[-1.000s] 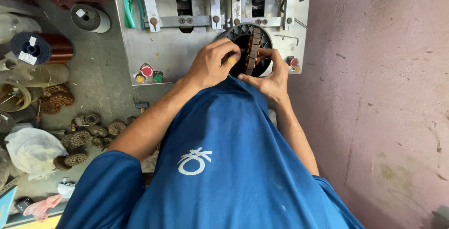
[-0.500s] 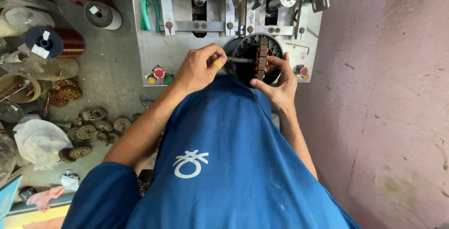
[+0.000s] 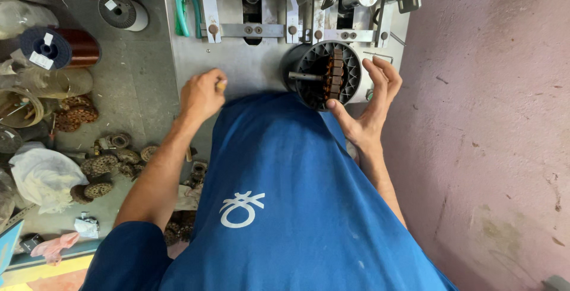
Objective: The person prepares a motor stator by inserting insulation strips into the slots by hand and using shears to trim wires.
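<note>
A round black slotted stator point(image 3: 326, 74) with copper windings and a short steel shaft sits on a grey metal winding machine point(image 3: 249, 59). My right hand point(image 3: 368, 104) cups the stator's right side, thumb under its lower edge, fingers spread along the rim. My left hand point(image 3: 202, 95) rests to the left on the machine's plate, fingers curled around a small pale object pinched at the fingertips. My blue shirt hides the machine's lower front.
Green-handled pliers point(image 3: 184, 0) lie at the machine's upper left. Wire spools point(image 3: 122, 10) and a copper-wire spool point(image 3: 56, 47) stand on the grey bench. Several wound copper coils point(image 3: 101, 163) and a white bag point(image 3: 41, 175) lie at left. A pink wall point(image 3: 487, 119) is at right.
My left hand has pulled away from the stator to the left onto the machine plate. My right hand has opened around the stator's right rim. The camera view has shifted downward.
</note>
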